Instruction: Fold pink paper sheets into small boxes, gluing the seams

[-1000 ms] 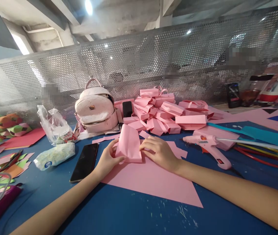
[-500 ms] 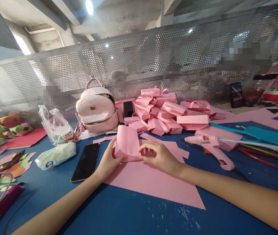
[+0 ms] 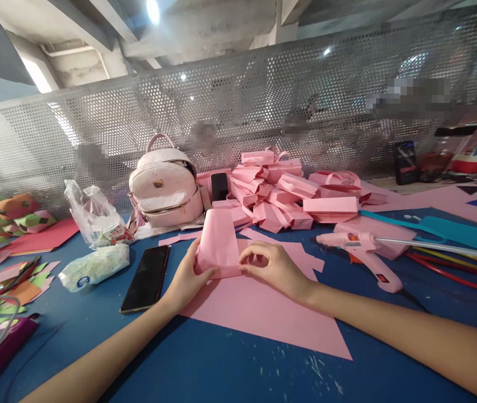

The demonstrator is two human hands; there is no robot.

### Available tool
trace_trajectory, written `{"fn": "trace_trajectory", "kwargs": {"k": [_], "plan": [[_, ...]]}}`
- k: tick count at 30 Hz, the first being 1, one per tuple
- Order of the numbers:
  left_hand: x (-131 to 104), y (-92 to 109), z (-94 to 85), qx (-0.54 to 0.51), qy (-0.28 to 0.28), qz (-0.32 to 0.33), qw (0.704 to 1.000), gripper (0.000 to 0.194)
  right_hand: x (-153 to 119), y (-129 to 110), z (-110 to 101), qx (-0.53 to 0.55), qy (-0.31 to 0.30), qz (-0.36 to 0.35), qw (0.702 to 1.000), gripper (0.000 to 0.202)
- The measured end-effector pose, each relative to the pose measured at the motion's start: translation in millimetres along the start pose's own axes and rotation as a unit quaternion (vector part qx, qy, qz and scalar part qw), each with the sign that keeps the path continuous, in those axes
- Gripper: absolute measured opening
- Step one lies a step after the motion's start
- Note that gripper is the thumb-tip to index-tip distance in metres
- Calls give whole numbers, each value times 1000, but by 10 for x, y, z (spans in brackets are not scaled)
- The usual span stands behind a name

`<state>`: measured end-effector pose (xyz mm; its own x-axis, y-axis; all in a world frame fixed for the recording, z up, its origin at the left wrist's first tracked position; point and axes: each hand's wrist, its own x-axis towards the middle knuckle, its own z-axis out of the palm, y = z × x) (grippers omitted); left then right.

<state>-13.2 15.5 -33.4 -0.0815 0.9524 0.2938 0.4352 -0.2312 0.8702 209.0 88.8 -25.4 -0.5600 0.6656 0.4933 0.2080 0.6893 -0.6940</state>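
A folded pink paper piece (image 3: 218, 243) stands over a large flat pink sheet (image 3: 272, 313) at the middle of the table. My left hand (image 3: 190, 277) grips its left side, thumb at the lower front edge and the other fingers partly hidden behind. At the lower right corner, my right hand (image 3: 274, 268) pinches the paper between thumb and fingertips. Behind it lies a heap of folded pink paper pieces (image 3: 272, 190). A pink glue gun (image 3: 364, 252) rests to the right of my right hand.
Left of my left hand lies a black phone (image 3: 146, 279), with a tissue pack (image 3: 94, 267) beyond it. A pink backpack (image 3: 165, 187) stands behind. Red and yellow cords (image 3: 460, 268) lie at the right of the blue table (image 3: 204, 364).
The upper part of the folded pink paper has risen and narrowed, leaning slightly back. Both hands keep nearly the same places and grips.
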Motion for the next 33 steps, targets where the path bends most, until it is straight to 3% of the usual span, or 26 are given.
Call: {"fn": "trace_trajectory", "kwargs": {"k": [9,17,26,33], "plan": [[-40,-24,25,-20,-67,66,995,57,49,55,9,62,12,63,996,9],[-39,-3,18,-74,-64,33,995,55,69,51,12,109,-4,96,989,12],[-43,46,19,-102,-28,-22,994,54,61,40,3,130,1,87,988,17],[-49,73,7,-121,-34,-39,991,55,68,43,4,139,-68,79,985,21]]}}
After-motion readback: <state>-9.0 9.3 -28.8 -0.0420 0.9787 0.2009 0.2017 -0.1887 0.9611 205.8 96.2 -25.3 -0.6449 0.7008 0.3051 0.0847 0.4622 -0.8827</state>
